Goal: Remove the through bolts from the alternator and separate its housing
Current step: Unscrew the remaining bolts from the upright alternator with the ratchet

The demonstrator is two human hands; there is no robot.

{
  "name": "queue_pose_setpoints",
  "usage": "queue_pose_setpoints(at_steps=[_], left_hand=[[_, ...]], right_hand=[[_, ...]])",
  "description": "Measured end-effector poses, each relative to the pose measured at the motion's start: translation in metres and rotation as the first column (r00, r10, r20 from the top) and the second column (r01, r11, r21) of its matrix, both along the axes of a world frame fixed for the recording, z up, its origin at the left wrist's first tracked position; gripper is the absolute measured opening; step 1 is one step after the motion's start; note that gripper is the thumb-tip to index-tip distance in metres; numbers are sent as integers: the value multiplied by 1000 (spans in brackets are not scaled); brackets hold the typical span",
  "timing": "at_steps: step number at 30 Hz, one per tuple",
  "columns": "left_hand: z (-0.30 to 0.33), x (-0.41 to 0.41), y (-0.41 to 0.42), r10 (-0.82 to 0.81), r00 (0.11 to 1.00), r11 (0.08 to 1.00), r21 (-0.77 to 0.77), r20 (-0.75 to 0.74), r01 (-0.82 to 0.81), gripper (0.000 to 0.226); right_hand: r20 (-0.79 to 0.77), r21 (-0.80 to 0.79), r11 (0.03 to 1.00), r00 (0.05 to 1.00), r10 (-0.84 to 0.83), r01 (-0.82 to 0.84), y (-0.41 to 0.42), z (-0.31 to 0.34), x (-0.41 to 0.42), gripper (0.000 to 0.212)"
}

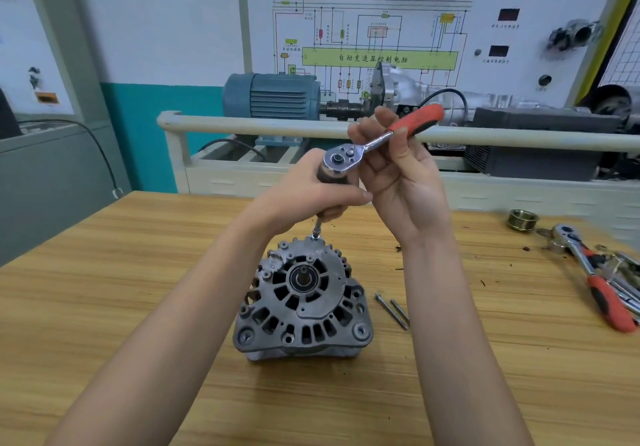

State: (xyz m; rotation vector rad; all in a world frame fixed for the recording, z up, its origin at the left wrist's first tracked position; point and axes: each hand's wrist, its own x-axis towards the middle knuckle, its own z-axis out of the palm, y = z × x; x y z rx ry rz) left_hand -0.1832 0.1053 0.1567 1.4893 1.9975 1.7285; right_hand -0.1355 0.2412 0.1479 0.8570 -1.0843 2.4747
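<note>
A grey alternator (304, 301) stands on the wooden table (138, 307) with its shaft end facing up. My left hand (311, 196) grips a dark extension bar whose socket (316, 234) sits on a bolt at the housing's far rim. On top of that bar sits the chrome head of a ratchet (341, 158) with a red and black handle. My right hand (398, 175) holds the ratchet near its neck, fingers curled around it. Two removed through bolts (393, 310) lie on the table just right of the alternator.
At the table's right edge lie a second red-handled ratchet (595, 279), other chrome tools and a grooved pulley (522, 220). Behind the table runs a white rail (242, 126) in front of a blue motor (270, 97) and a training board.
</note>
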Motion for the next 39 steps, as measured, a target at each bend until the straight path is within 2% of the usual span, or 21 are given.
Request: queue_pose_setpoints(at_steps=[4,7,9,11,16,18,20,22,24,26,28,30,32,35,39], left_hand=[[1,-2,3,93,986,981,156,140,-115,29],[1,-5,7,192,952,931,262,240,-254,21],[0,-5,7,223,944,918,274,244,-288,19],[-2,-6,3,210,961,939,236,181,-250,20],[-2,-6,-6,-6,999,998,61,43,3,25],[-3,-1,-2,-16,1000,1000,-22,-7,15,28],[-4,3,2,25,1000,1000,0,11,-25,28],[-4,3,5,77,992,991,102,95,-87,27],[-2,0,8,151,970,963,195,189,-187,24],[0,-2,10,215,942,926,254,259,-281,24],[0,-3,11,232,935,913,270,267,-304,25],[-1,-3,6,196,960,941,238,200,-241,23],[-2,-2,2,120,982,972,186,145,-146,26],[-1,-1,1,68,989,987,135,134,-86,30],[1,-2,1,12,987,991,132,158,-33,34]], right_hand=[[-137,84,992,987,-81,93,5,0,5,15],[-282,238,935,940,-192,263,6,0,7,21],[-318,262,921,927,-198,287,4,-1,6,23],[-284,231,939,941,-185,254,1,0,6,20],[-29,27,997,997,-66,67,-9,0,2,27],[-4,-3,999,999,-37,37,-10,0,2,28],[-4,-35,999,1000,-26,26,-7,0,3,24],[-62,-28,999,998,-24,23,-1,0,5,18],[-179,98,990,980,-83,101,3,0,6,12],[-289,231,947,945,-152,223,5,-1,6,21],[-320,272,925,931,-175,267,5,-2,4,24],[-275,237,948,951,-143,211,2,-2,4,19],[-173,133,983,979,-105,129,-2,-2,4,16],[-24,-15,999,998,-51,50,-6,-1,1,25],[-39,-8,998,998,-58,57,-7,0,2,21]])
